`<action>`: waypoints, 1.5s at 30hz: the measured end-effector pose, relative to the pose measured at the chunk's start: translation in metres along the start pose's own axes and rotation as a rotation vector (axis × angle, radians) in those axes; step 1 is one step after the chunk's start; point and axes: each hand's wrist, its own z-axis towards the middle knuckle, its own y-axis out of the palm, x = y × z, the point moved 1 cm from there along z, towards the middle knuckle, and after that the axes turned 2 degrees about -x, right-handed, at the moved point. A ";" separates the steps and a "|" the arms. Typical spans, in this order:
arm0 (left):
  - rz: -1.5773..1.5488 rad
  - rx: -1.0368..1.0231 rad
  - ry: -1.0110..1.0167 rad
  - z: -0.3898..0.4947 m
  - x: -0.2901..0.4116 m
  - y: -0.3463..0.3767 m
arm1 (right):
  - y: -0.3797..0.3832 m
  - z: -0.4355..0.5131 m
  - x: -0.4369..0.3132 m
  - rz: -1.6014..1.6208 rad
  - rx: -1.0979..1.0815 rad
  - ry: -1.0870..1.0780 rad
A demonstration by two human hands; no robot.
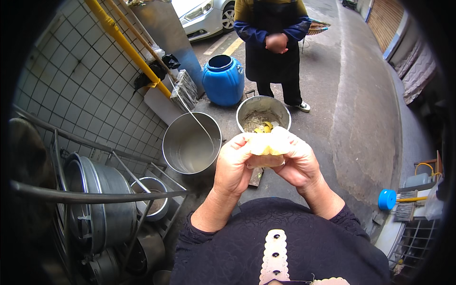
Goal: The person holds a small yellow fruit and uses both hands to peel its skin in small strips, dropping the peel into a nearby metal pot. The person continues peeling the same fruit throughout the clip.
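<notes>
Both hands are raised in front of my chest with one pale yellow piece of food [268,146] between them. It looks like peeled citrus flesh, with a translucent lower part, but glare hides its detail. My left hand [231,165] pinches its left side between thumb and fingers. On the other side, my right hand [299,162] grips the right edge. Just beyond lies a round metal bucket [256,105] with wet food scraps and yellow peel [264,127] in it. My hands cover part of its near rim.
To the left stands a large metal pot [170,142] with cloudy liquid and a thin pale hose. A blue plastic drum [223,83] and a person in an apron [272,64] are beyond. A metal rack [99,196] with pots is at left; a blue-capped brush [387,199] is at right.
</notes>
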 end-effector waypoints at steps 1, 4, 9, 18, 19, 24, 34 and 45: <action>-0.013 -0.009 -0.012 -0.001 0.001 -0.001 | 0.001 0.000 -0.001 -0.006 0.010 0.007; -0.043 -0.078 0.024 -0.004 0.006 -0.005 | 0.003 -0.001 -0.005 -0.064 0.050 -0.013; -0.089 -0.122 -0.021 -0.007 0.013 -0.007 | 0.007 0.000 -0.006 -0.027 0.053 -0.002; 0.106 -0.130 -0.024 -0.007 0.019 -0.002 | 0.007 0.000 -0.006 0.051 0.048 0.017; 0.144 -0.116 -0.027 -0.007 0.019 -0.002 | 0.008 0.000 -0.006 0.032 0.051 0.011; 0.220 -0.094 -0.047 -0.009 0.019 -0.001 | 0.011 -0.003 -0.007 -0.031 0.059 0.018; 0.120 -0.098 -0.113 -0.010 0.012 0.000 | 0.016 -0.009 -0.009 -0.042 0.115 0.026; 0.432 -0.174 0.173 -0.021 0.015 0.007 | 0.009 -0.008 -0.001 -0.090 0.089 0.086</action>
